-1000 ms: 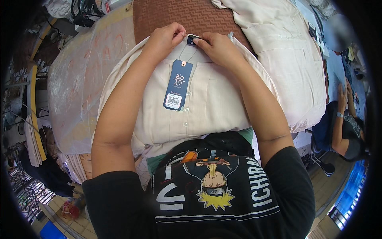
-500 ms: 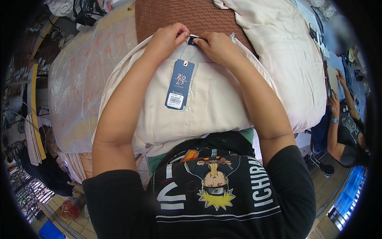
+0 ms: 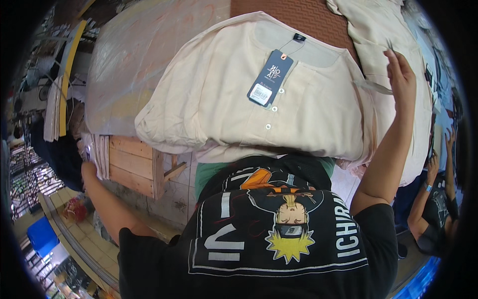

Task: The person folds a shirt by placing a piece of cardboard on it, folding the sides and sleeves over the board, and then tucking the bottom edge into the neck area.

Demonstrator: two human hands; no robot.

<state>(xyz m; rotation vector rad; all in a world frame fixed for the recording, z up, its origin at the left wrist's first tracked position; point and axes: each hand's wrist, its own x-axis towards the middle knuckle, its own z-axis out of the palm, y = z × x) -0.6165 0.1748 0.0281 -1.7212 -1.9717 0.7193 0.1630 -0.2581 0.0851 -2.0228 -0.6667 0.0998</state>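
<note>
A cream button-front blouse [image 3: 224, 94] lies spread before me with its neckline facing away. A dark blue hang tag [image 3: 271, 77] hangs by a string from the dark neck label [image 3: 299, 37] and rests on the blouse front. My right hand [image 3: 402, 72] is raised over the garment's right side, closed on a small pointed tool [image 3: 390, 46] whose kind is unclear. A blurred pale strip [image 3: 373, 88] shows beside that hand. At the far left my left hand [image 3: 88, 169] reaches to folded pale cloths [image 3: 102, 157]; its fingers are mostly hidden.
A plastic-covered surface [image 3: 132, 65] lies left of the blouse, with a brown textured mat [image 3: 298, 15] behind it. More cream garments [image 3: 413, 134] are heaped at the right. A wooden crate [image 3: 132, 164] stands at the left. Another person's hands [image 3: 433, 167] show at the far right.
Both hands have left the blouse's neck label. My left hand has moved down to the cloths at far left; my right hand has moved right, now with a pointed tool.
</note>
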